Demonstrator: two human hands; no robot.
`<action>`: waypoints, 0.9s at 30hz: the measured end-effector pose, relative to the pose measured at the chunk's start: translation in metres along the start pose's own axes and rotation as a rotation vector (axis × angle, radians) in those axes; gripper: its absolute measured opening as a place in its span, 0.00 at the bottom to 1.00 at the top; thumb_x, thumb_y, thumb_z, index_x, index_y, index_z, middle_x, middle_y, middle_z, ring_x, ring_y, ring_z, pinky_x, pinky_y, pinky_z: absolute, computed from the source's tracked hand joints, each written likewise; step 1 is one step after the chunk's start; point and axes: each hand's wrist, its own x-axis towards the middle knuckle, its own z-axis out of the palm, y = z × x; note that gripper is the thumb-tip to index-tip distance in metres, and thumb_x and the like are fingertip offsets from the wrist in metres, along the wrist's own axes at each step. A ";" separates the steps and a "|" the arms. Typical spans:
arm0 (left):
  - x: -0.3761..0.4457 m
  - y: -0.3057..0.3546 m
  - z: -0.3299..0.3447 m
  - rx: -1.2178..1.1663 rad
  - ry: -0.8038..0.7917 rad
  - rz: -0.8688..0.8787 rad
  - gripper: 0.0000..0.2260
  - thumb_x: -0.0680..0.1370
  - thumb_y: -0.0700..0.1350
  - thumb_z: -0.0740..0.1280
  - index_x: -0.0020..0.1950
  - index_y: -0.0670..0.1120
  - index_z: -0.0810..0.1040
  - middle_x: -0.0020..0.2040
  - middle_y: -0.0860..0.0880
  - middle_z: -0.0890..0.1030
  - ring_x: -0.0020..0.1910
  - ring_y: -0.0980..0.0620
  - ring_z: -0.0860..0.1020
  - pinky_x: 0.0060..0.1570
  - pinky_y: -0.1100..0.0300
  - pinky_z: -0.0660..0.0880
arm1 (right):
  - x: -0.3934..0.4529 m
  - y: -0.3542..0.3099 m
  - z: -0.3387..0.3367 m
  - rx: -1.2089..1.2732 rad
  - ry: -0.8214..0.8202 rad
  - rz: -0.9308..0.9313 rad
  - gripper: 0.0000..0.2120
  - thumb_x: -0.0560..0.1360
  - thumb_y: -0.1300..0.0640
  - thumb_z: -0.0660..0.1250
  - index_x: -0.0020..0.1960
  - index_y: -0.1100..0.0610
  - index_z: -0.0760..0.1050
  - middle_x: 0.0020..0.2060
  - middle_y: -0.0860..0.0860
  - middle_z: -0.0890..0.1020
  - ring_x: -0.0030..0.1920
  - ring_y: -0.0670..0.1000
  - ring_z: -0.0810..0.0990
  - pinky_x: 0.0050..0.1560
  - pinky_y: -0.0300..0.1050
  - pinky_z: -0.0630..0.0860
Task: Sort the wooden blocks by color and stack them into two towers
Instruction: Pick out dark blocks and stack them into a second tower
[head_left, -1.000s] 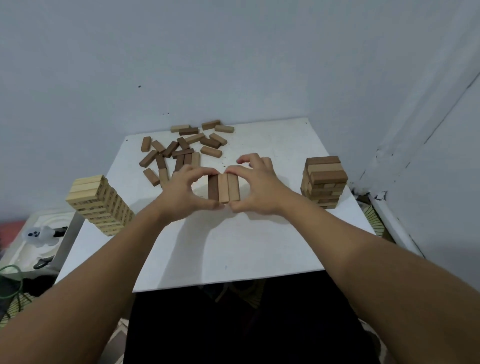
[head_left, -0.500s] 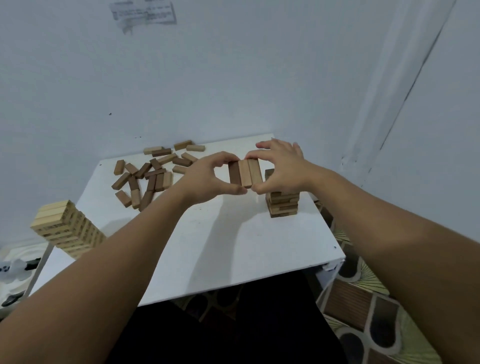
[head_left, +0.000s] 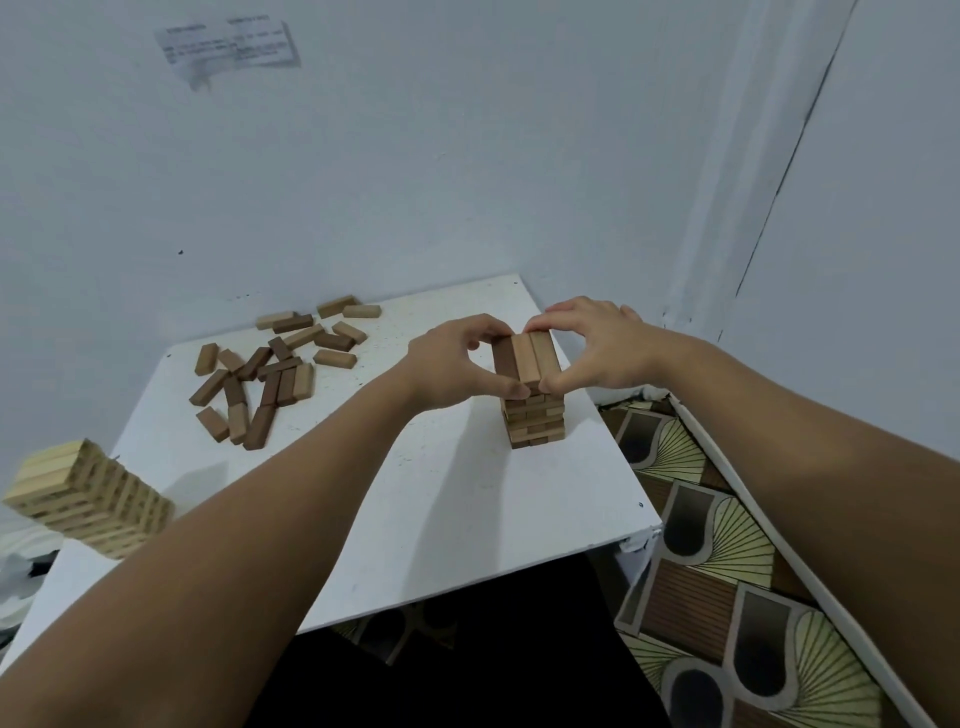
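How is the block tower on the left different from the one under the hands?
The left tower is all pale blocks; the right tower mixes brown and tan ones. The left tower stands at the table's near-left edge, untouched; the right tower stands near the right edge, with the left hand and right hand pinching a row of three blocks at its top. The left tower looks taller. Both are stacked in crossed layers.
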 end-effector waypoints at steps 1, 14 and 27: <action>0.001 0.001 0.001 0.005 -0.004 -0.005 0.34 0.57 0.66 0.79 0.62 0.64 0.78 0.58 0.67 0.79 0.63 0.57 0.74 0.69 0.44 0.69 | 0.001 0.001 0.000 0.012 -0.010 0.000 0.39 0.61 0.34 0.69 0.72 0.30 0.65 0.76 0.42 0.63 0.76 0.52 0.60 0.78 0.64 0.49; 0.007 0.000 0.006 -0.078 -0.048 -0.044 0.27 0.66 0.55 0.84 0.62 0.59 0.79 0.59 0.61 0.79 0.62 0.56 0.75 0.66 0.49 0.74 | 0.011 0.012 -0.002 0.162 -0.111 0.021 0.36 0.65 0.38 0.75 0.71 0.29 0.67 0.71 0.44 0.67 0.73 0.51 0.64 0.73 0.59 0.65; -0.005 -0.022 0.001 -0.199 -0.124 -0.146 0.36 0.64 0.51 0.86 0.69 0.57 0.77 0.64 0.57 0.79 0.66 0.56 0.75 0.66 0.49 0.75 | 0.017 0.032 0.013 0.311 -0.118 0.011 0.44 0.58 0.33 0.78 0.71 0.34 0.67 0.73 0.43 0.68 0.74 0.48 0.65 0.73 0.57 0.66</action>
